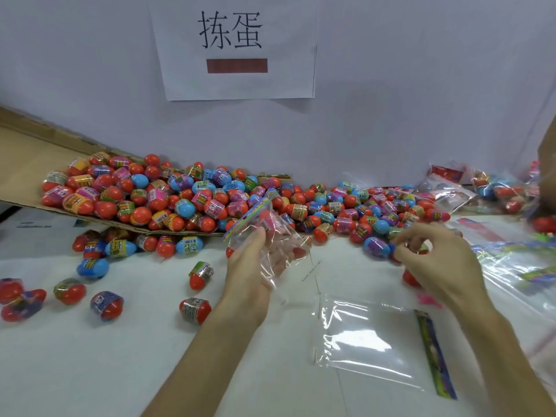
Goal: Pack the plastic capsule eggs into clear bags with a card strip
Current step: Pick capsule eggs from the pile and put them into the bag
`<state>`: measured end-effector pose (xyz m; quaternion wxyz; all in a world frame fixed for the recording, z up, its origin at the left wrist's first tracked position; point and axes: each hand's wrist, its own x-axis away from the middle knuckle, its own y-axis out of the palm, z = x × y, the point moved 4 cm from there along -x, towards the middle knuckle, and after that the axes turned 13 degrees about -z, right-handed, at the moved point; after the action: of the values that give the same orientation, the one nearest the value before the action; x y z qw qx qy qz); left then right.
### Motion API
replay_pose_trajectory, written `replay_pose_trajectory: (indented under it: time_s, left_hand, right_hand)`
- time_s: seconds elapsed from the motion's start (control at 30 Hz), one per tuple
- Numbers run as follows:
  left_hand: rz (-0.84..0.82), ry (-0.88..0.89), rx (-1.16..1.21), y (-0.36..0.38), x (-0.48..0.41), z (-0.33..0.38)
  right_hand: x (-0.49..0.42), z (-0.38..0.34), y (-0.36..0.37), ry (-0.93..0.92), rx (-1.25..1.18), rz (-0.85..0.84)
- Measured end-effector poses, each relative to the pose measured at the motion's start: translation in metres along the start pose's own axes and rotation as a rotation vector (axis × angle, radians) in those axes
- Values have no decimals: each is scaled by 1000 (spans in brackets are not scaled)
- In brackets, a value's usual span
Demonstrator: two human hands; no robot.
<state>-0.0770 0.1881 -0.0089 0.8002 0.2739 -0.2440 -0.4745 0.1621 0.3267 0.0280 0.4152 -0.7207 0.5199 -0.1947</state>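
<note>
Nearest you, a spare bag [370, 347] lies flat on the worktop [150, 341] between your forearms, with its card strip [434, 353] along the right edge, running from near to far. You don't need it yet.

Further out, your left grip [249, 260] is clenched on the held bag [272, 239], thumb on the near face and fingers showing through the plastic behind. This bag sits tilted. Its coloured strip end [246, 219] points up and away toward the egg pile [210, 197], and the loose clear end hangs down to the right. One pink egg [267, 221] already shows inside, up near the strip.

Your right grip [421, 251] is curled around a picked egg [420, 246] at the pile's near edge, just beside a blue egg [376, 246]. Whether it holds more than one you cannot tell.

The move turns on this: the held bag lies to the left of your right grip, at about the same depth, with bare worktop between them. Carry the egg leftward, and probably turn it to run along the bag's slanted length. Which end is open isn't clear from here.

Filled bags [496, 191] are heaped at the far right.
</note>
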Motion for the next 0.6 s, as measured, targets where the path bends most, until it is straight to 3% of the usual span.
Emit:
replay_pose_trajectory:
  time_s: [0.13, 0.2, 0.3, 0.4, 0.6]
  left_hand:
    - [0, 5, 3, -1, -1, 0]
    - [13, 0, 18, -1, -2, 1]
    - [43, -25, 45, -3, -2, 1]
    - [30, -48, 22, -2, -2, -1]
    - [14, -61, 27, 1, 0, -2]
  right_hand:
    - [-1, 25, 2, 177, -26, -427]
    - [0, 26, 6, 133, 12, -500]
    - [-3, 17, 7, -31, 70, -370]
    - [-2, 3, 7, -131, -88, -206]
    - [12, -36, 23, -401, -310, -110]
